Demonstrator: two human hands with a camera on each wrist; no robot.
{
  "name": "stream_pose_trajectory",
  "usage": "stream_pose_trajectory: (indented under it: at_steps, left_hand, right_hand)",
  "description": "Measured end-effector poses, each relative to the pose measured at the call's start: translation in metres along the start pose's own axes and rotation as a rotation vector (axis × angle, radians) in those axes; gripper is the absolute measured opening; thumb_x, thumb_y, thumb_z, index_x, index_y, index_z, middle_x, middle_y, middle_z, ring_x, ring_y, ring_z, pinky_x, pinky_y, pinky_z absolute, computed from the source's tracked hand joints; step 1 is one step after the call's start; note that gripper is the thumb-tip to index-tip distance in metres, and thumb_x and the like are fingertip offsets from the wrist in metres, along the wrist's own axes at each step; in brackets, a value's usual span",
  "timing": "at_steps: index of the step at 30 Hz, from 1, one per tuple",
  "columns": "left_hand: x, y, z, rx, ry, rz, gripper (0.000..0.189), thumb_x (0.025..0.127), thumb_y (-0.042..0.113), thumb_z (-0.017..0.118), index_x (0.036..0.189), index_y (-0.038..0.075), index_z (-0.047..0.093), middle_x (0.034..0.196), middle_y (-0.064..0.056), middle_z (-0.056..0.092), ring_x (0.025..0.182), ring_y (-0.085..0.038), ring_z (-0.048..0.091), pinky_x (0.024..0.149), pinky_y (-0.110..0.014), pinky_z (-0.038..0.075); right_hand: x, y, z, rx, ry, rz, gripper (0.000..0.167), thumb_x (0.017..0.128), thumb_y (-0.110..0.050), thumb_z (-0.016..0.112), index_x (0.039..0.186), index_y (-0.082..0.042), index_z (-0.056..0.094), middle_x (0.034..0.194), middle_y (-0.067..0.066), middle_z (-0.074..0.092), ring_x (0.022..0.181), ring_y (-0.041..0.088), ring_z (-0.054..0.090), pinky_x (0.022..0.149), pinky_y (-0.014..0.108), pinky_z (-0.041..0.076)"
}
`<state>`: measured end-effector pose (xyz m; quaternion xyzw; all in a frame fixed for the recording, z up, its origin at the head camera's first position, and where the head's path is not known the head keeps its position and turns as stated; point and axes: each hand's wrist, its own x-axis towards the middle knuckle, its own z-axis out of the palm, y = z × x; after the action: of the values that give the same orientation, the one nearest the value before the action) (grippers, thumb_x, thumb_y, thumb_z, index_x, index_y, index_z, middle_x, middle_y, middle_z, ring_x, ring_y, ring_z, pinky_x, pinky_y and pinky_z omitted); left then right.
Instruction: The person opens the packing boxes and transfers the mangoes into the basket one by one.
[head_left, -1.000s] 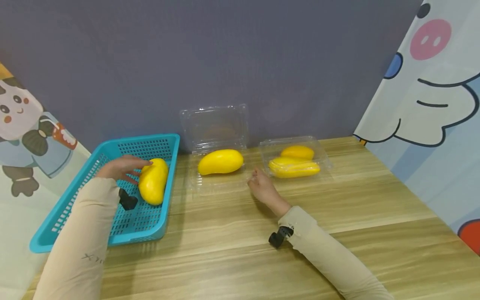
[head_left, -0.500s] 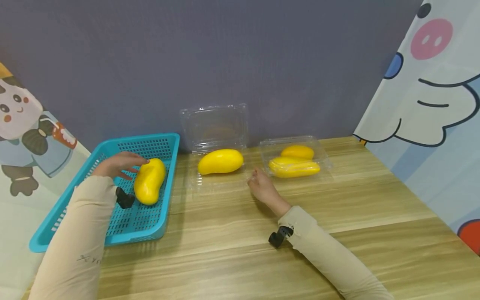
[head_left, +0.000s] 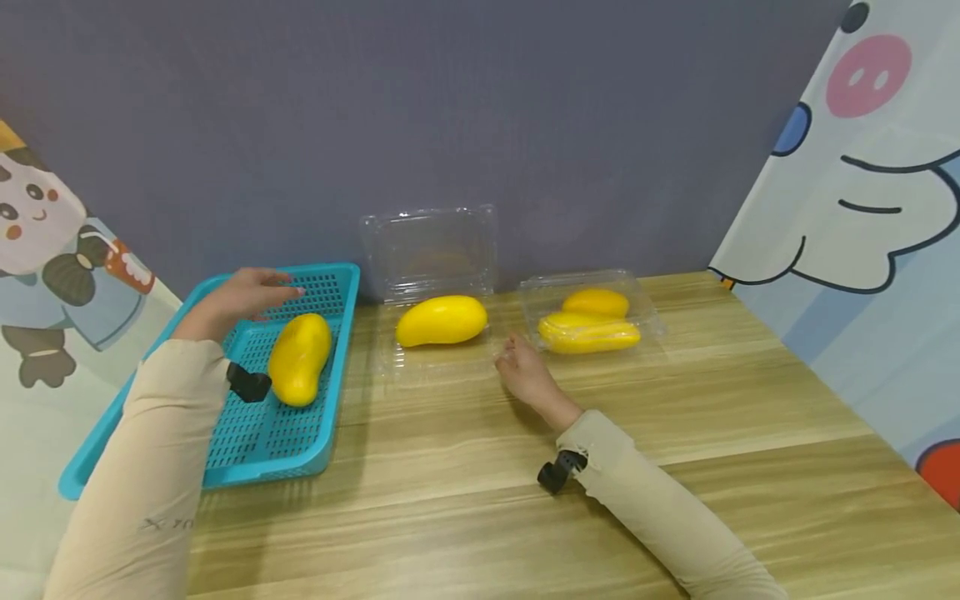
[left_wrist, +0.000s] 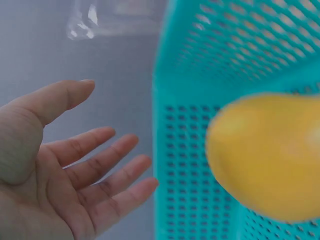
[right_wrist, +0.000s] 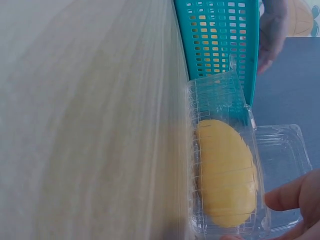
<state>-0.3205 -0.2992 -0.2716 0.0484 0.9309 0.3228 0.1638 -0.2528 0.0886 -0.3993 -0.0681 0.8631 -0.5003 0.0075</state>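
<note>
My left hand (head_left: 243, 302) hovers over the back of the blue plastic basket (head_left: 318, 457), fingers spread and holding nothing. Below it, in the basket, lies a yellow mango (head_left: 300, 360); the left wrist view shows this mango (left_wrist: 270, 157) apart from the spread fingers (left_wrist: 102, 170). My right hand (head_left: 528, 375) grips the right front corner of a clear plastic clamshell box (head_left: 438, 360), thumb (right_wrist: 285, 196) at its rim. One mango (head_left: 441, 321) lies in that box, whose lid (head_left: 429, 242) stands raised against the wall.
To the right, a second clear clamshell box (head_left: 651, 310) holds several yellow mangoes (head_left: 588, 333) under its lowered lid. A grey wall (head_left: 600, 142) runs behind the wooden table (head_left: 450, 517). Cartoon-printed sheets (head_left: 862, 217) flank the table.
My left hand has let go of the mango in the basket and moved up and back. That mango has shifted slightly left and settled. The right hand stays at the box corner.
</note>
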Motion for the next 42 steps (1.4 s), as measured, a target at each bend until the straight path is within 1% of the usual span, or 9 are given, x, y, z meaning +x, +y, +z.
stream_pose_trajectory:
  at_steps: [4,10,15,17,22,26,28,33,42]
  left_hand:
    - [0.000,0.014,0.002,0.023,0.054,0.037,0.082,0.092,0.053,0.049,0.149,0.001,0.019,0.147,-0.029,0.027,0.128,-0.047,0.033,0.098,-0.056,0.040]
    - [0.005,0.031,0.010,0.065,0.077,0.088,0.072,0.094,0.046,0.051,0.148,0.005,0.028,0.144,-0.026,0.037,0.125,-0.043,0.040,0.096,-0.054,0.042]
    - [0.007,0.048,0.019,0.095,0.083,0.118,0.070,0.093,0.047,0.052,0.147,0.008,0.031,0.143,-0.023,0.039,0.129,-0.043,0.035,0.099,-0.059,0.036]
    - [0.007,0.055,0.023,0.090,0.079,0.136,0.068,0.093,0.045,0.053,0.146,0.008,0.032,0.142,-0.022,0.040,0.130,-0.042,0.034,0.099,-0.060,0.035]
    - [0.009,0.071,0.032,0.054,0.060,0.171,0.062,0.094,0.040,0.055,0.144,0.010,0.037,0.140,-0.019,0.044,0.127,-0.038,0.040,0.099,-0.056,0.038]
    - [0.011,0.085,0.040,0.046,0.045,0.183,0.060,0.093,0.039,0.057,0.143,0.011,0.039,0.140,-0.017,0.045,0.131,-0.037,0.035,0.103,-0.058,0.033]
    - [0.012,0.091,0.045,0.030,0.034,0.188,0.059,0.092,0.037,0.058,0.143,0.012,0.040,0.139,-0.016,0.045,0.131,-0.036,0.035,0.104,-0.058,0.032]
    - [0.021,0.101,0.054,-0.021,0.005,0.200,0.059,0.092,0.032,0.059,0.143,0.012,0.039,0.140,-0.015,0.045,0.127,-0.033,0.041,0.103,-0.053,0.036]
    - [0.041,0.120,0.072,-0.032,-0.010,0.243,0.055,0.091,0.029,0.061,0.140,0.011,0.043,0.135,-0.013,0.050,0.125,-0.030,0.045,0.103,-0.050,0.037]
  right_hand:
    - [0.000,0.000,0.000,-0.009,-0.002,-0.001,0.059,0.096,-0.011,0.046,0.142,0.015,0.020,0.138,0.030,0.040,0.123,0.041,0.044,0.103,0.050,0.037]
    - [-0.001,-0.001,0.000,-0.003,0.000,-0.001,0.059,0.096,-0.011,0.048,0.141,0.015,0.021,0.137,0.031,0.040,0.125,0.041,0.043,0.104,0.050,0.037]
    - [0.000,-0.002,-0.001,-0.003,0.003,-0.010,0.059,0.095,-0.011,0.048,0.141,0.015,0.021,0.137,0.031,0.040,0.124,0.041,0.044,0.104,0.050,0.037]
    - [0.000,-0.001,-0.001,-0.004,0.002,-0.015,0.059,0.095,-0.010,0.047,0.141,0.016,0.021,0.136,0.031,0.041,0.123,0.041,0.044,0.103,0.049,0.037]
    - [0.001,-0.001,-0.001,0.000,-0.001,-0.014,0.059,0.095,-0.010,0.047,0.141,0.015,0.021,0.136,0.031,0.041,0.123,0.041,0.044,0.104,0.049,0.037]
    - [0.000,-0.001,-0.001,-0.003,-0.008,-0.007,0.059,0.095,-0.011,0.047,0.142,0.014,0.020,0.137,0.030,0.040,0.124,0.041,0.044,0.104,0.049,0.037]
    - [0.000,0.000,-0.001,0.000,-0.011,-0.004,0.060,0.095,-0.012,0.047,0.142,0.013,0.020,0.138,0.030,0.039,0.124,0.040,0.043,0.104,0.049,0.037]
    - [0.001,0.001,-0.001,0.007,-0.013,-0.005,0.060,0.096,-0.012,0.048,0.142,0.013,0.020,0.138,0.031,0.039,0.125,0.041,0.042,0.104,0.050,0.037]
    - [0.002,0.001,0.000,0.007,-0.016,0.011,0.059,0.096,-0.011,0.047,0.143,0.013,0.020,0.139,0.030,0.038,0.126,0.041,0.042,0.103,0.049,0.038]
